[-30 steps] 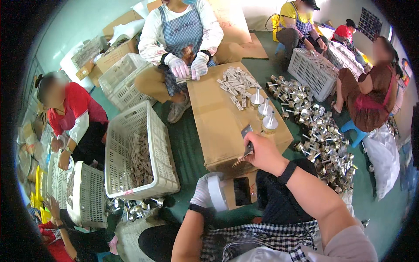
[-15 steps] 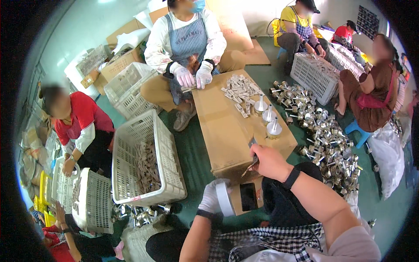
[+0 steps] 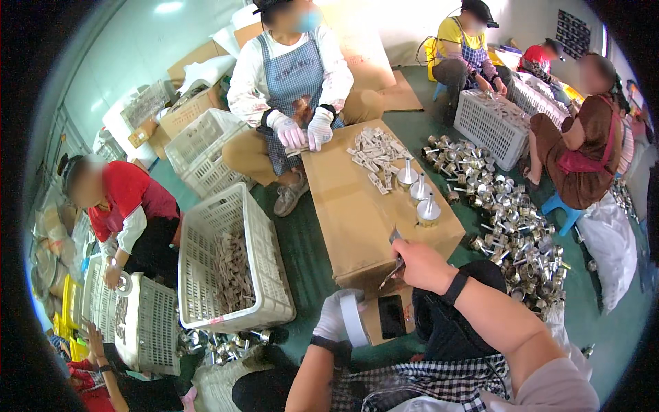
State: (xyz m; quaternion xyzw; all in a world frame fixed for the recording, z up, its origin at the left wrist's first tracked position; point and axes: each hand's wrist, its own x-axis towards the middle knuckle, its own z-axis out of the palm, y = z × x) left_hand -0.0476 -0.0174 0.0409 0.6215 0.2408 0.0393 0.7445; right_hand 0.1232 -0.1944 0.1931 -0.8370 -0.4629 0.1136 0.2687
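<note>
- Head view: the person sits at the near end of a low cardboard box (image 3: 357,206) that serves as a table, the two hands apart.
- The right hand (image 3: 422,264) is bare, with a dark band at the wrist, and is closed on a small flat metal piece (image 3: 395,255) held just over the box's near edge, likely so the work stays over the flat top.
- The left hand (image 3: 336,317) wears a white glove and is wrapped round a roll of white tape (image 3: 353,319), held low beside a dark phone (image 3: 392,316) in front of the lap; it looks parked there, ready to hand.
- Three metal funnel-shaped parts (image 3: 419,191) stand upright in a row near the box's right side, with a heap of small packets (image 3: 374,151) beyond them, within reach of the gloved worker opposite.
- A pile of shiny metal parts (image 3: 508,220) lies on the green floor to the right; a white plastic crate (image 3: 230,257) of brownish pieces stands to the left.
- Against the earlier frames, the right hand has drawn back from mid-box toward the near edge, and the view has dipped closer to the lap.
</note>
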